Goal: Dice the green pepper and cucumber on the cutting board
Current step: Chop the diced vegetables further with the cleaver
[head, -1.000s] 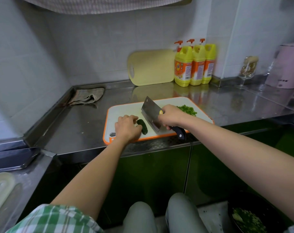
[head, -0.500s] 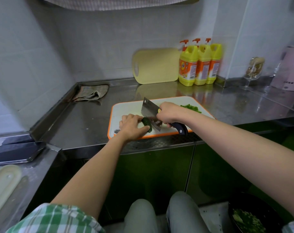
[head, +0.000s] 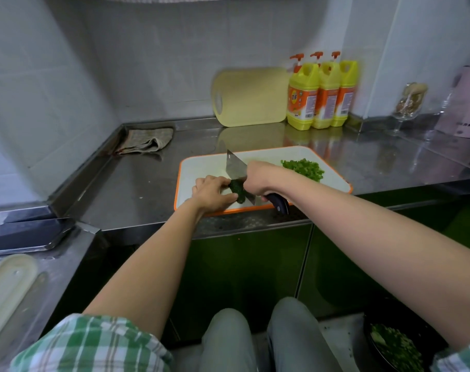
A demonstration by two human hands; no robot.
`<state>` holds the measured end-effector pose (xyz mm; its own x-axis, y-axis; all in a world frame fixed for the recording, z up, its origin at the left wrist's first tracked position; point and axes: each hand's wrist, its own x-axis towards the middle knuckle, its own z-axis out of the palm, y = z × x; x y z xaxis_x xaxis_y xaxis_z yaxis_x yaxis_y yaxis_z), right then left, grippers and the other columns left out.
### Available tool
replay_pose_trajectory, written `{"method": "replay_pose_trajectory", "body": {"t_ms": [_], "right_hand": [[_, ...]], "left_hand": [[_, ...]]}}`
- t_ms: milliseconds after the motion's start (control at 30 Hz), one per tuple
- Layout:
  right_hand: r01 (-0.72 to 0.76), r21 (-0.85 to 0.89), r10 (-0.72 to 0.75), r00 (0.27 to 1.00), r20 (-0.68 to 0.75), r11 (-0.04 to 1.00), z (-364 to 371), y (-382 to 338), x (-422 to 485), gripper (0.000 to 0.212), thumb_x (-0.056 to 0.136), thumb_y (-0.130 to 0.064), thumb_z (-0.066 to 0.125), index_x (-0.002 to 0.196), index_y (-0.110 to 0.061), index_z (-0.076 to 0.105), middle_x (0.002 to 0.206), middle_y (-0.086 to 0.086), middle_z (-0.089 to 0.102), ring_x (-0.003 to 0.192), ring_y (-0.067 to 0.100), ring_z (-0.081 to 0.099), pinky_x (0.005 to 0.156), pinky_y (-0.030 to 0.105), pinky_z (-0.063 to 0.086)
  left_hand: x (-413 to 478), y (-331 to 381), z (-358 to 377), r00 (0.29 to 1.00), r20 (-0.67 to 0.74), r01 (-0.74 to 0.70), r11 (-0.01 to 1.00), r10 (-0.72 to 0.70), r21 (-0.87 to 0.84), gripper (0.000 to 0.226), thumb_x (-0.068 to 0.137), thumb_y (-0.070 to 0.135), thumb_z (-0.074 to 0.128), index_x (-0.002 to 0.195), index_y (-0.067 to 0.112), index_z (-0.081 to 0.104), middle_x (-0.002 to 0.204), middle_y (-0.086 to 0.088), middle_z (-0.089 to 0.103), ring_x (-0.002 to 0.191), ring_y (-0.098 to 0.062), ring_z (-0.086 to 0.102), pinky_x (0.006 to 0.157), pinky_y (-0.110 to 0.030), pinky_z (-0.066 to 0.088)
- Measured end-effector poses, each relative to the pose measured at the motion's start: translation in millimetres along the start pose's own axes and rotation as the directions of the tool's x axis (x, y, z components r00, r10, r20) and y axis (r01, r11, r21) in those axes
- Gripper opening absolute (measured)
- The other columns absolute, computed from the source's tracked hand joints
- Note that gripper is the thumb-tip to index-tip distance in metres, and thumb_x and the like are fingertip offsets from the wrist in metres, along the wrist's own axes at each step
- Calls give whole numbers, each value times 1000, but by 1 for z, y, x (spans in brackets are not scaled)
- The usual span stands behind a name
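Left hand (head: 212, 191) curled round cucumber (head: 236, 191) on board (head: 201, 167). Right hand (head: 258, 178) grips cleaver (head: 235, 166), blade against cucumber. Diced pepper (head: 303, 169) heaped at board's far right.

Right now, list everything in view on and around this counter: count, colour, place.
steel counter: one, grey, along the tiled wall
cutting board: one, white with orange rim, on the counter's front
cucumber: one piece, dark green, on the board's near side
diced pepper: one pile, bright green, board's far right
cleaver: one, steel blade, dark handle, at the cucumber
second board: one, pale yellow, leaning on the back wall
detergent bottles: three, yellow with orange pumps, right of the second board
cloth: one, grey-brown, counter's back left
stemmed glass: one, clear, far right
pink appliance: one, right edge
bowl: one, dark, holding green bits, bottom right
left hand: holds the cucumber
right hand: grips the cleaver's handle
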<state>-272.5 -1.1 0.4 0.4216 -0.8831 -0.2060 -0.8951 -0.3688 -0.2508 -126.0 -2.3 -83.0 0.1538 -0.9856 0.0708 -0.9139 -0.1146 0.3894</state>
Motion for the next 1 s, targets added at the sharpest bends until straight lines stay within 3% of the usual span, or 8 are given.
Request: {"method": "replay_pose_trajectory", "body": {"t_ms": [167, 300, 433, 567, 800, 900, 1000], "right_hand": [[-24, 46, 28, 996, -87, 999, 11, 4, 6, 20, 90, -4, 50, 101, 5, 63, 68, 12, 57, 67, 28, 60, 56, 30, 46], [-53, 69, 62, 989, -134, 996, 17, 1, 12, 8, 89, -8, 55, 89, -1, 59, 66, 8, 56, 57, 22, 57, 57, 29, 45], [-84, 95, 102, 974, -201, 992, 22, -2, 19, 7, 91, -12, 54, 90, -5, 54, 69, 6, 53, 71, 25, 60, 65, 31, 47], [-88, 174, 129, 964, -234, 981, 24, 7, 24, 6, 92, -9, 50, 89, -5, 54, 69, 7, 52, 66, 24, 59, 59, 31, 47], [-23, 350, 109, 967, -229, 937, 20, 27, 23, 16, 91, -6, 42, 76, -7, 49, 61, 9, 53, 50, 23, 56, 50, 26, 44], [6, 321, 65, 975, -211, 947, 4, 26, 16, 20, 91, -7, 41, 72, -8, 47, 57, 10, 55, 49, 22, 56, 49, 25, 43], [-6, 249, 45, 988, -151, 968, -4, 18, 8, 15, 93, -7, 42, 81, -4, 50, 61, 11, 56, 57, 25, 57, 52, 27, 44]], "left_hand": [[-2, 0, -1, 1000, 13, 2, 1000, -2, 2, 54, 91, 45, 58, 141, 30, 46, 139, -8, 43, 128, -32, 31, 98, -40, 30], [-5, 1, -1, 1000, 28, 7, 1000, -7, 19, 55, 91, 45, 57, 143, 31, 44, 142, -9, 41, 129, -34, 30, 100, -42, 30], [-7, 1, -1, 999, 44, 17, 1000, -17, 3, 57, 93, 45, 56, 146, 32, 39, 148, -9, 35, 135, -33, 25, 108, -44, 25], [-8, 3, -1, 999, 33, 16, 1000, -16, -13, 57, 93, 45, 57, 146, 30, 39, 148, -9, 35, 135, -32, 25, 108, -43, 25], [-10, 4, -1, 1000, 7, 10, 1000, -10, -28, 57, 92, 43, 58, 143, 24, 42, 142, -10, 41, 131, -33, 29, 102, -39, 27], [-11, 4, -1, 1000, -1, 3, 999, -3, -35, 54, 92, 43, 59, 140, 24, 46, 139, -8, 44, 128, -32, 32, 99, -39, 29], [-12, 4, -2, 1000, 4, -4, 1000, 4, -25, 53, 92, 43, 58, 140, 24, 46, 140, -9, 44, 128, -33, 33, 97, -40, 30]]}}
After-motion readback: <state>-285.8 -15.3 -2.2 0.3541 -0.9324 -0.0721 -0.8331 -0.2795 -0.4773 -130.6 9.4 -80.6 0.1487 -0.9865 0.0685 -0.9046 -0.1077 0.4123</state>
